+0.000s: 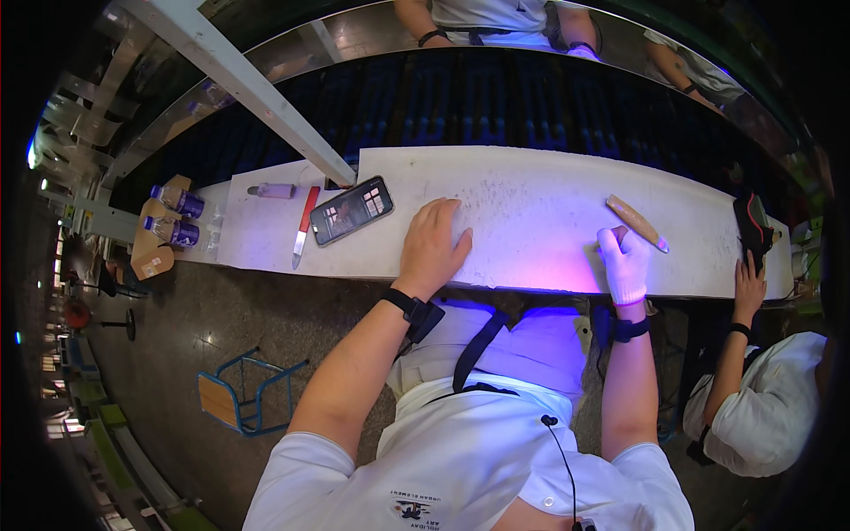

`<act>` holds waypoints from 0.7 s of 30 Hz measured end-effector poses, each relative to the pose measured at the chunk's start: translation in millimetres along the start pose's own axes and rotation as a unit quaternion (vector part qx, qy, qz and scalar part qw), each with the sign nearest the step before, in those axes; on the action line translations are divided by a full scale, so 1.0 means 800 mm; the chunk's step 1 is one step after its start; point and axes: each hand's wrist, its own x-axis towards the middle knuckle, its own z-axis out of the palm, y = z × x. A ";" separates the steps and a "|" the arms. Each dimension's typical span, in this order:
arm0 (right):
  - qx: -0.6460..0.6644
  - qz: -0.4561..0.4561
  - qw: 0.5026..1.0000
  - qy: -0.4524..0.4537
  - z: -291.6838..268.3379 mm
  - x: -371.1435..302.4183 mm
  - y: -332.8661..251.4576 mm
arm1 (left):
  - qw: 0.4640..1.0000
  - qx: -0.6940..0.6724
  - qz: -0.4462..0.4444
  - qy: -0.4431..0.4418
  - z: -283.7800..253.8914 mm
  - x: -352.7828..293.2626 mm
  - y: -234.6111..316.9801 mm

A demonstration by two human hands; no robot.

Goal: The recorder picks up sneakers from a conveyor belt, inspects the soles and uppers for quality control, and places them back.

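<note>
My bare left hand (430, 248) rests palm down on the white worktop (522, 252), its fingers stretched out and the thumb apart; it holds nothing. My right hand (626, 268) wears a white glove with bare fingertips showing. Its fingers are curled closed above the worktop, and whatever may be inside them is hidden. Just beyond it lies a tool with a wooden handle (630, 217) and a short metal tip. To the left of my left hand lie a smartphone (352, 212) with its screen lit and a knife with a red handle (309, 210).
A small tube (272, 190) lies farther left, near two bottles (177, 232) in a cardboard box (152, 263). A dark conveyor (443, 97) runs behind the worktop, with a slanting metal post (257, 97). At right a co-worker's hand (750, 281) touches a black-and-red shoe (754, 226). A stool (252, 391) stands at lower left.
</note>
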 end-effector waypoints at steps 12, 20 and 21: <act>-0.021 -0.031 0.999 0.009 0.001 0.002 0.005 | 1.000 0.004 -0.002 -0.003 -0.002 0.002 0.001; -0.013 -0.013 1.000 0.008 0.001 0.001 0.003 | 1.000 0.006 0.007 0.014 0.000 0.001 0.000; -0.008 -0.020 1.000 0.007 0.001 0.001 0.002 | 1.000 0.005 0.002 0.003 -0.001 0.002 0.000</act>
